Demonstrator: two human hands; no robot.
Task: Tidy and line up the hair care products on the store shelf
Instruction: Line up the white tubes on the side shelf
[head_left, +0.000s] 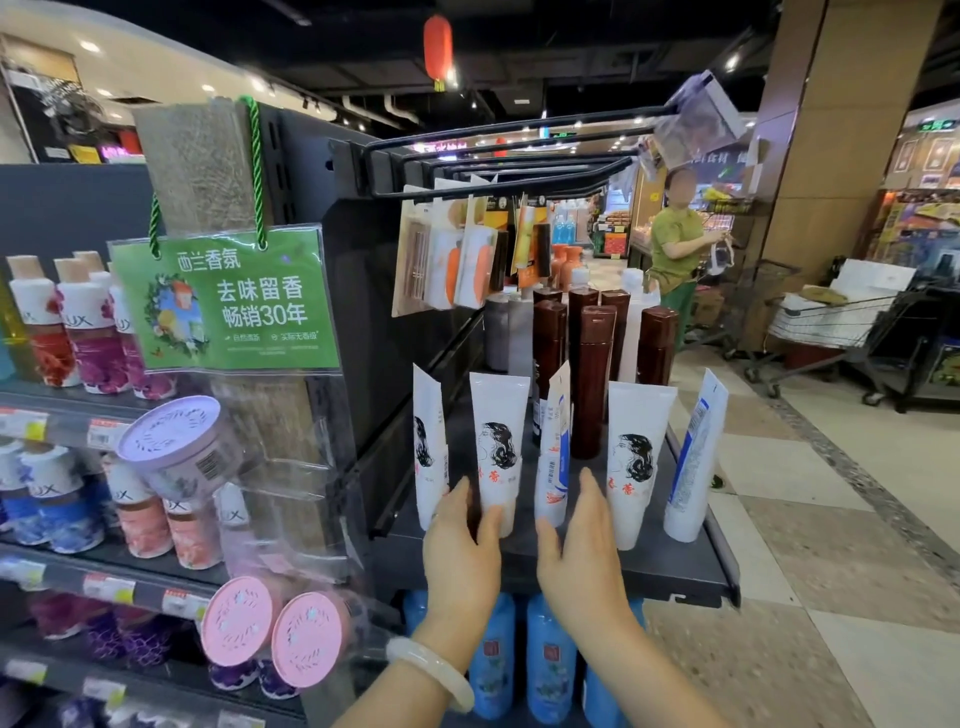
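Several white hair-care tubes with a woman's head drawn on them stand cap-down along the front of a dark shelf (675, 574). My left hand (460, 551) wraps its thumb and fingers around the foot of the second tube (500, 441). My right hand (584, 545) is open, its fingertips touching the base of the third tube (555, 457), which is turned edge-on. A fourth tube (636, 457) faces front, and the rightmost tube (693, 457) leans right with its back label showing. Dark brown bottles (592, 379) stand behind them.
Metal hooks (519, 156) with hanging carded goods jut out above the shelf. Blue bottles (550, 660) fill the shelf below. Left are LUX bottles (88, 332), a green sign (228, 301) and pink tins (239, 621). A person (675, 244) and a trolley (841, 322) stand in the aisle.
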